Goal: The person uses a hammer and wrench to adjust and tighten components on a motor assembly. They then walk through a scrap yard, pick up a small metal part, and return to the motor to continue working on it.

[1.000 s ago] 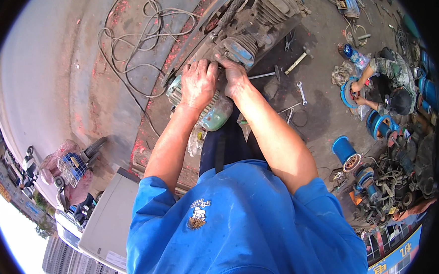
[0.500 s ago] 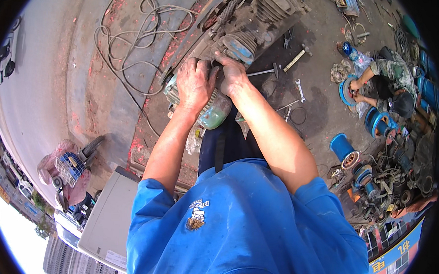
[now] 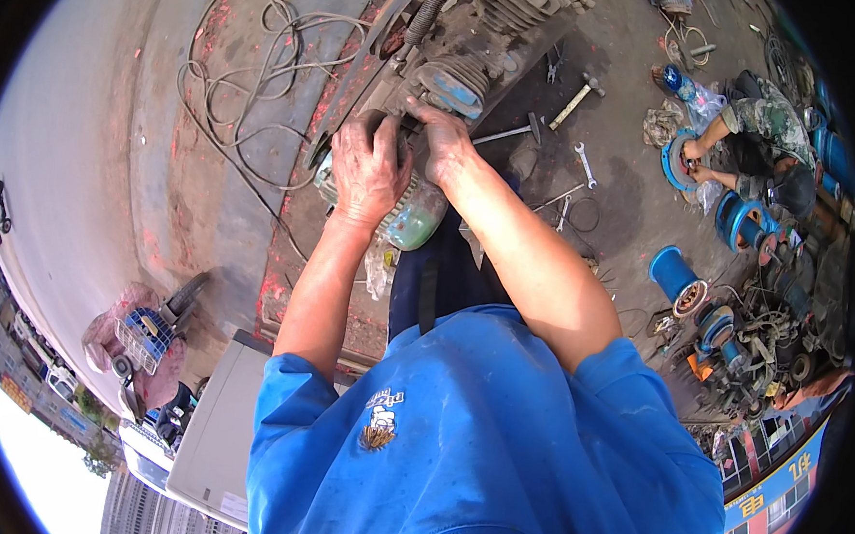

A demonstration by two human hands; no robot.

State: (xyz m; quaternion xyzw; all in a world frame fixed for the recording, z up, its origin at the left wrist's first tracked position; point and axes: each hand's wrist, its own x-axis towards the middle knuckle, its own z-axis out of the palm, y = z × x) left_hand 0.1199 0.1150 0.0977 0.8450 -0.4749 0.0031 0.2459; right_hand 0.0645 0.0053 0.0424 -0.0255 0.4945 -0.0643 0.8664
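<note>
green ribbed metal motor point(image 3: 416, 223): just ahead of my legs, partly under my hands.
left hand point(image 3: 365, 172): fingers bent over the motor; grip hidden, i cannot tell.
right hand point(image 3: 444, 150): beside it, fingertips hidden; cannot tell either.
step: handling the motor's far end, i'd judge; next calls for both hands together.
crowding me: grey-blue finned metal cylinder point(image 3: 453, 87).
to my right: pale-handled hammer point(image 3: 570, 108), silver wrench point(image 3: 585, 166), clear of my hands.

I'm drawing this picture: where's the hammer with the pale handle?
In the head view, the hammer lies on the ground right of the finned machine, beside a T-shaped tool and above a silver wrench.
</note>
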